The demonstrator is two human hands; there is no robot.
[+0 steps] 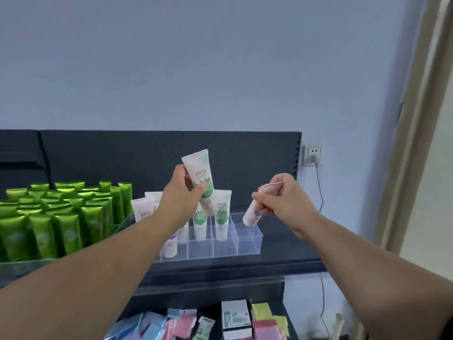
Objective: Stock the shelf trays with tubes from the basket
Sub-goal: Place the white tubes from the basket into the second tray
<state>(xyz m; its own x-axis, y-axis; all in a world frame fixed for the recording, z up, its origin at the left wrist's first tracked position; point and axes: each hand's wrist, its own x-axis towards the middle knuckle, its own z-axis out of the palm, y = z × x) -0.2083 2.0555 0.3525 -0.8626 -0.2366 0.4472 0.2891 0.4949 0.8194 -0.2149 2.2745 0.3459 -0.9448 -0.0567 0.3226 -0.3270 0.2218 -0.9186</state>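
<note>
**Two tubes in hand, clear tray half filled**

The left hand pinches a green-and-white tube between thumb and fingertips, crimped end up and tilted to the right, above the tubes already standing in the clear divided tray. The right hand is closed around a lilac-and-white tube, cap end pointing down and left, right over the tray's empty right-hand compartment.

To seat the lilac tube well, I would turn it upright first, then lower it cap-down into that compartment so it stands like its neighbours. The green tube looks likely to need a free slot farther left; knocking the standing ones is the risk.

Both forearms reach up and forward from the near edge, wrists slightly bent, over the dark shelf. The basket is out of view.
</note>
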